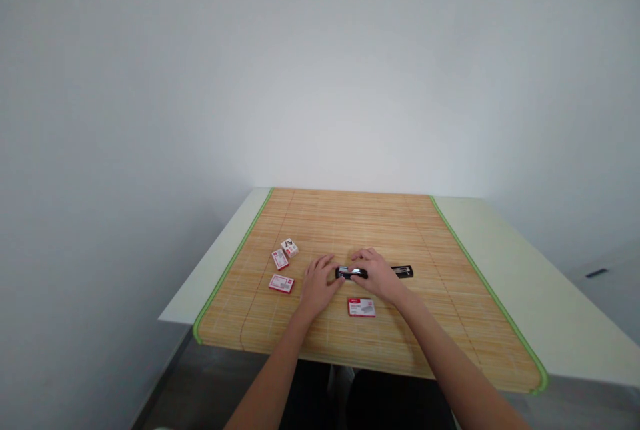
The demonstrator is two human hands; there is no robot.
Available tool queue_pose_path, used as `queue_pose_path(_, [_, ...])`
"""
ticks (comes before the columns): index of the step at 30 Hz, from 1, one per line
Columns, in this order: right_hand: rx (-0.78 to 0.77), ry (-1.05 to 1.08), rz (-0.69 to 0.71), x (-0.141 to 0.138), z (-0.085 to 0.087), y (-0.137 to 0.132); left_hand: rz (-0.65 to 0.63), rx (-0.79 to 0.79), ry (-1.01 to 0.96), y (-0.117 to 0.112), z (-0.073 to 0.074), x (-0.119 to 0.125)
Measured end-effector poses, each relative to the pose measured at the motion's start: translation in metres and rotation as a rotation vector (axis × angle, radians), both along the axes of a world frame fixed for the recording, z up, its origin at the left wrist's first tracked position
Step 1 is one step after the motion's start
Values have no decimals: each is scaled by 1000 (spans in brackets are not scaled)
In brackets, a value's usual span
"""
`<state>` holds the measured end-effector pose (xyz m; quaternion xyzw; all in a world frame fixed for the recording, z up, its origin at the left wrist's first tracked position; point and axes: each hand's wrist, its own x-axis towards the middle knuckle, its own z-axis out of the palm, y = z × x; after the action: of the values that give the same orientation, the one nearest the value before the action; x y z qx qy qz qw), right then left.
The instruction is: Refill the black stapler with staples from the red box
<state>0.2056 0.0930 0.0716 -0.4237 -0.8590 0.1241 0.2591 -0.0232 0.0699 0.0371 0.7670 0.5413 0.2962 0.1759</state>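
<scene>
A black stapler (403, 272) lies opened out flat along the bamboo mat (370, 223). My right hand (376, 273) rests over its middle, fingers curled on it. My left hand (319, 281) lies flat on the mat with its fingertips touching the stapler's left end (346, 273). A red and white staple box (361, 308) lies just in front of my right hand.
Left of my hands lie two more red and white staple boxes (281, 259) (281, 283) and a small opened white box (290, 247). The mat has a green edge (227, 270) and covers a pale table (520, 270) set against white walls.
</scene>
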Motion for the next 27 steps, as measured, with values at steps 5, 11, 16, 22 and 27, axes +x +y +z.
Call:
queue_pose_path(5, [-1,28,-23,11,13,-9,-3,-2,-12,0,0,-1])
queue_pose_path(11, [-36,166,-233,84,17,-22,-5,7,-23,1,-4,-2])
queue_pose_path(16, [-481,475,-236,126,-5,-33,6,15,-34,2,-7,-1])
queue_pose_path(22, [-506,707,-161,105,2,-30,0,1,-23,1,-5,-2])
queue_pose_path(27, [-432,622,-76,64,19,-17,-7,5,-9,-1,-2,-1])
